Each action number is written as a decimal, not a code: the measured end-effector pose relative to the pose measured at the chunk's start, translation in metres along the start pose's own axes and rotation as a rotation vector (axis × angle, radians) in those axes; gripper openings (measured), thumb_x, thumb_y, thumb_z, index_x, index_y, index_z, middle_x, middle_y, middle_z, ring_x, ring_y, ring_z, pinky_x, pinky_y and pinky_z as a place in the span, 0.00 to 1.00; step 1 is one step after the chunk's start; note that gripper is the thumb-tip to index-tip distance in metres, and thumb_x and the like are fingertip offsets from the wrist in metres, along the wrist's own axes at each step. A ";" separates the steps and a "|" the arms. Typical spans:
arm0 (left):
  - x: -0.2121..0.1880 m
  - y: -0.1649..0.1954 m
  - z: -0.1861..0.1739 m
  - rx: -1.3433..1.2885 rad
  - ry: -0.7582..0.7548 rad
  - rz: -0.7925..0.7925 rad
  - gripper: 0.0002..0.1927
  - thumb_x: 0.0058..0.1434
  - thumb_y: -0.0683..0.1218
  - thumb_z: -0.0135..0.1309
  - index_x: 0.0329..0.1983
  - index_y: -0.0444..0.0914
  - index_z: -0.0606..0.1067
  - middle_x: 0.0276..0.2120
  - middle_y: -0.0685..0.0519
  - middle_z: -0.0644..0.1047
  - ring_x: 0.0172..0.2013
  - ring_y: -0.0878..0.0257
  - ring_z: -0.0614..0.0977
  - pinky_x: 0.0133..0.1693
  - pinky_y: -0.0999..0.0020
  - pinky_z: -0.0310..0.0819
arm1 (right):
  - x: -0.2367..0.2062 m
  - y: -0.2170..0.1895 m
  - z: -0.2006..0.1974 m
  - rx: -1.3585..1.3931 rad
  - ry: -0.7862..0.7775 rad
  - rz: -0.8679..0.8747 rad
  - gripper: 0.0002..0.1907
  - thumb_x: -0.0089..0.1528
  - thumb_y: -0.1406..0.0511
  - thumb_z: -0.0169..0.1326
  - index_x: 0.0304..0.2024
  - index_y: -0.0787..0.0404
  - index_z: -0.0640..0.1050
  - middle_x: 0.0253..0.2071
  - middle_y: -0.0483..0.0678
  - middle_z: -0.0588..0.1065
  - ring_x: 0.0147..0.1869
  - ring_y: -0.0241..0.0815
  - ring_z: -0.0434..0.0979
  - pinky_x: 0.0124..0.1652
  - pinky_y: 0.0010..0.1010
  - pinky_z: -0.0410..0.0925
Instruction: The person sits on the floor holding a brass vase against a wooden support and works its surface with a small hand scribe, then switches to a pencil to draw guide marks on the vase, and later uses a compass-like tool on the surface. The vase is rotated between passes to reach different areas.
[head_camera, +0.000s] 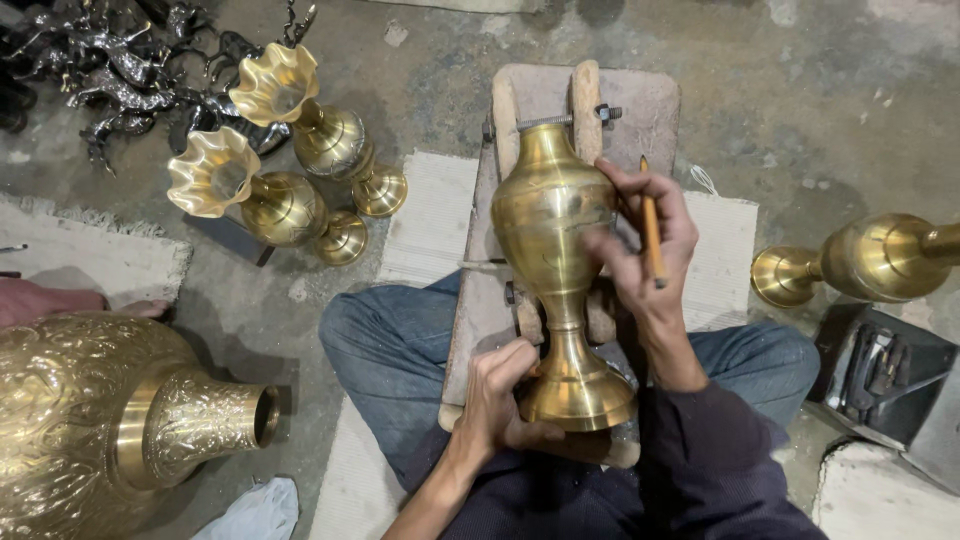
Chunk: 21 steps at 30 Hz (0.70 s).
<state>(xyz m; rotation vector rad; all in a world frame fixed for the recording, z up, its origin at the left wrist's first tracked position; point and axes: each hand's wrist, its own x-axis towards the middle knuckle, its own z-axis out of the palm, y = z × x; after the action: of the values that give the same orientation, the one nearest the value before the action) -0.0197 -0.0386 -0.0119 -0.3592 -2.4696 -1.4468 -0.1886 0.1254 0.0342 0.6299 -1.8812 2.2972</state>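
Floor-level clamp (545, 120), vase (550, 215) between hands

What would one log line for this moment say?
left hand: grips brass vase foot | right hand: pencil on vase belly | vase: lying on wooden jig | nearby: fluted vases

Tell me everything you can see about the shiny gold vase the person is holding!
The vase looks like polished brass: a narrow neck, a wide round belly with faint engraved lines, a slim waist and a flared foot. It lies tilted on a wooden stand over the person's lap, neck pointing away, resting between two wooden posts joined by a bolt. The left hand grips its foot. The right hand rests on its belly, holding a pencil.
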 end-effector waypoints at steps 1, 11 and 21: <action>-0.002 0.002 0.000 0.010 -0.001 -0.012 0.40 0.38 0.71 0.69 0.29 0.34 0.66 0.26 0.47 0.68 0.26 0.50 0.74 0.30 0.58 0.67 | 0.000 -0.005 0.004 0.026 0.068 0.063 0.37 0.62 0.56 0.75 0.59 0.72 0.69 0.64 0.66 0.75 0.73 0.54 0.75 0.73 0.40 0.69; -0.004 0.000 -0.002 -0.062 0.038 -0.001 0.41 0.49 0.78 0.60 0.30 0.36 0.67 0.27 0.50 0.70 0.27 0.54 0.75 0.31 0.60 0.68 | -0.006 -0.035 0.037 -0.676 0.061 -0.164 0.41 0.57 0.53 0.72 0.58 0.71 0.66 0.59 0.63 0.76 0.62 0.52 0.80 0.62 0.40 0.75; -0.004 -0.001 -0.008 -0.047 0.033 -0.006 0.41 0.49 0.79 0.58 0.31 0.37 0.65 0.28 0.50 0.69 0.28 0.54 0.75 0.31 0.60 0.67 | -0.014 -0.011 0.014 -0.127 -0.109 -0.045 0.48 0.55 0.58 0.75 0.67 0.65 0.59 0.74 0.63 0.63 0.79 0.52 0.65 0.74 0.40 0.64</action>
<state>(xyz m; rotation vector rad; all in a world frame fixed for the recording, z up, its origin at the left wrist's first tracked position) -0.0158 -0.0467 -0.0100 -0.3357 -2.4162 -1.5035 -0.1687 0.1167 0.0414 0.7865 -2.0190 2.1366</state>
